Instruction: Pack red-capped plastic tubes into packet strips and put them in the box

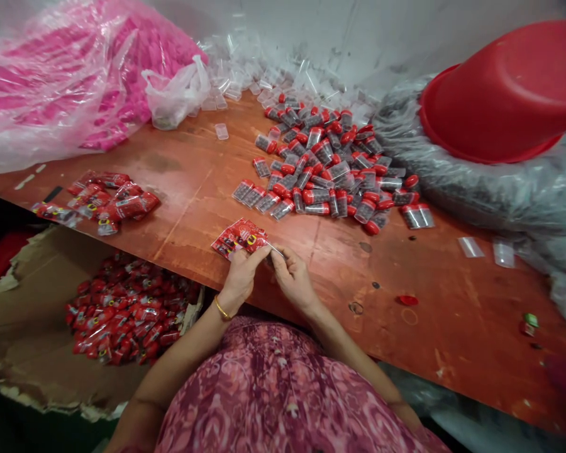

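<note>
My left hand (239, 277) is closed on several flat red printed packets (240, 236), which fan out beyond its fingers above the table's near edge. Beside it, my right hand (293, 278) is closed in a pinch, its fingertips almost meeting those of the left. A thin pale edge runs between the two sets of fingertips; what it belongs to is too small to tell. Farther back lies a heap of small clear containers with red caps and dark contents (330, 163). To the left, a small pile of red packets (116, 198) rests on the table.
Below the table at left, a cardboard box (23, 321) holds many filled red packets (127, 308). Pink items fill a clear bag (75, 75) at back left. A red tub (504, 88) leans on a plastic bag (453, 182). One red cap (407, 300) lies at right.
</note>
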### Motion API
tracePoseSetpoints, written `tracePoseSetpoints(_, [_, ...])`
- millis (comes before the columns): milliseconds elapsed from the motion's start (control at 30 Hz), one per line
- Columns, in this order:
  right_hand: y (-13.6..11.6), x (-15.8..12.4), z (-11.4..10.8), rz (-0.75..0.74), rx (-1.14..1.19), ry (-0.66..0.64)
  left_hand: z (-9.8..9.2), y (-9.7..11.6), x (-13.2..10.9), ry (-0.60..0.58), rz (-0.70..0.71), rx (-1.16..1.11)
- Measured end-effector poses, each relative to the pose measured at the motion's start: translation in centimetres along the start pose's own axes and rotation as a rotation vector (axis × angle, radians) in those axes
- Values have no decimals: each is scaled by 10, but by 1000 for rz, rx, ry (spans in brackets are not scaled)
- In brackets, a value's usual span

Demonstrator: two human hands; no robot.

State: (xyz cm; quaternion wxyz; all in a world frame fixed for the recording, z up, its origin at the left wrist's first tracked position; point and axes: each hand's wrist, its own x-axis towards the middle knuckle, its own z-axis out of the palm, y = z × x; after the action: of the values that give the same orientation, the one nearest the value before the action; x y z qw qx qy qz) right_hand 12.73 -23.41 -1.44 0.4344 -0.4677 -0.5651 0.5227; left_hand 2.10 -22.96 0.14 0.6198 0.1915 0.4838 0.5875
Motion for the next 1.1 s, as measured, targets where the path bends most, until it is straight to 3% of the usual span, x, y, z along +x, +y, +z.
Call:
tracePoseSetpoints(300, [-1, -5, 4, -112, -126, -11, -4, 1, 3, 15, -7, -19])
tracePoseSetpoints(467, [-1, -4, 6, 33, 72, -40, -5, 4, 3, -25, -10, 14])
tracePoseSetpoints(600, [-4, -3, 5, 80, 203, -56, -3, 8, -1, 30, 52, -71])
tracePoseSetpoints(733, [-4, 0, 7, 104, 277, -42, 0, 2, -7, -61, -58, -93])
tracePoseSetpoints(833, [0, 6, 10, 114, 251, -46, -3, 1, -11, -64, -142, -159])
tracePoseSetpoints(967, [2, 20, 15, -131, -107, -118, -25, 11, -22, -56, -225, -187])
tracePoseSetpoints(1100, [-4, 46, 27, -517, -517, -392, -65, 24, -41, 35, -283, -30])
